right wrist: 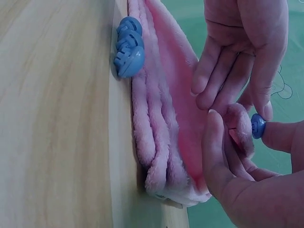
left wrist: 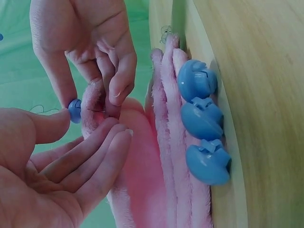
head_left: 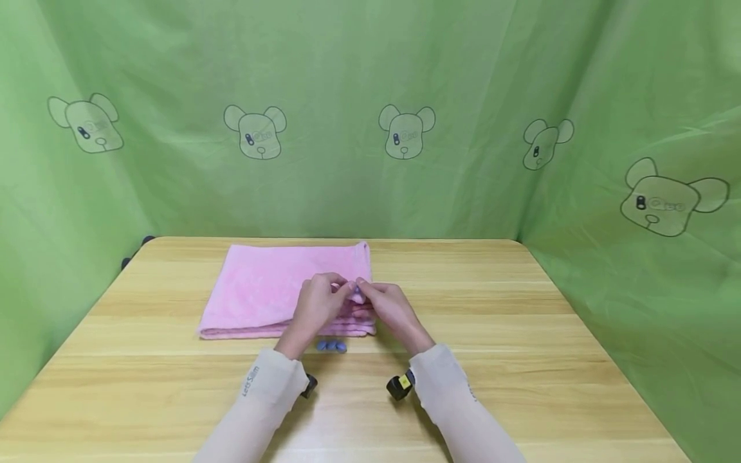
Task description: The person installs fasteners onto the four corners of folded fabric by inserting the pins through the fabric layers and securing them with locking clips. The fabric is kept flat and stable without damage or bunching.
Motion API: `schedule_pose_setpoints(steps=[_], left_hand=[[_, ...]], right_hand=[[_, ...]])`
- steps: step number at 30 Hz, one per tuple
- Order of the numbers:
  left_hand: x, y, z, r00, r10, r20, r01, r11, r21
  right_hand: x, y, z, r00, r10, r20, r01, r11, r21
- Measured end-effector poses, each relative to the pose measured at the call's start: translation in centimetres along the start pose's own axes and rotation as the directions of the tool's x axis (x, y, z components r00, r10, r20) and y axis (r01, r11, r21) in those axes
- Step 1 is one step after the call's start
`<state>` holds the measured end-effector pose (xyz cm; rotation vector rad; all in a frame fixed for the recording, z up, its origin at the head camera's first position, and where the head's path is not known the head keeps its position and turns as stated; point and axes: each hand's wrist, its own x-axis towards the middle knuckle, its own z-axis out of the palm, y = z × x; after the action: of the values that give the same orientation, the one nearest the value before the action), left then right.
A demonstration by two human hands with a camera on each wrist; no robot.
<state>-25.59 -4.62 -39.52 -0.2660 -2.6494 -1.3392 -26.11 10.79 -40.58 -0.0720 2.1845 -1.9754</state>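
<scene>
My left hand (head_left: 316, 303) and right hand (head_left: 396, 308) meet over the near right corner of a folded pink fleece blanket (head_left: 260, 283). Between them a blue mushroom-shaped quilt clip (left wrist: 75, 110) sits against a lifted, curled edge of the fleece. Both thumbs press its round head, while the other fingers bend behind the cloth. A thin dark pin (right wrist: 232, 128) shows inside the curl in the right wrist view. Just in front of the blanket, three more blue clips (left wrist: 202, 120) lie in a row.
The blanket lies on the left half of a wood-grain table (head_left: 492, 360). Green curtains (head_left: 330, 58) with bear-head drawings hang behind the table and at both sides. A black wrist device (head_left: 399, 387) is strapped at the right cuff.
</scene>
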Motion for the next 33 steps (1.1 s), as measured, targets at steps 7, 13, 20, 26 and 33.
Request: schedule_pose_setpoints(steps=[7,13,20,26,33], left_hand=[[0.1,-0.1,0.0,1.000,0.011,0.004,-0.011,1.000,0.022],[-0.1,-0.1,-0.3,0.999,0.003,0.034,-0.005,0.997,0.079],[-0.4,-0.3,-0.4,0.997,0.075,0.028,-0.078,0.983,0.168],[0.0,-0.9,-1.0,0.996,0.064,0.055,-0.069,0.993,0.097],[1.0,-2.7,-3.4,0.998,-0.008,-0.066,0.012,0.998,0.059]], right_hand=[[0.0,0.0,-0.1,1.000,-0.019,-0.025,0.019,1.000,-0.006],[-0.1,0.1,0.0,0.998,-0.022,-0.051,0.022,1.000,-0.004],[-0.1,0.1,0.0,0.998,-0.016,-0.058,0.017,1.000,0.025],[0.0,0.1,-0.1,0.999,0.007,-0.035,-0.007,1.000,0.007],[0.0,-0.2,-0.2,0.999,0.041,-0.022,-0.040,0.998,0.043]])
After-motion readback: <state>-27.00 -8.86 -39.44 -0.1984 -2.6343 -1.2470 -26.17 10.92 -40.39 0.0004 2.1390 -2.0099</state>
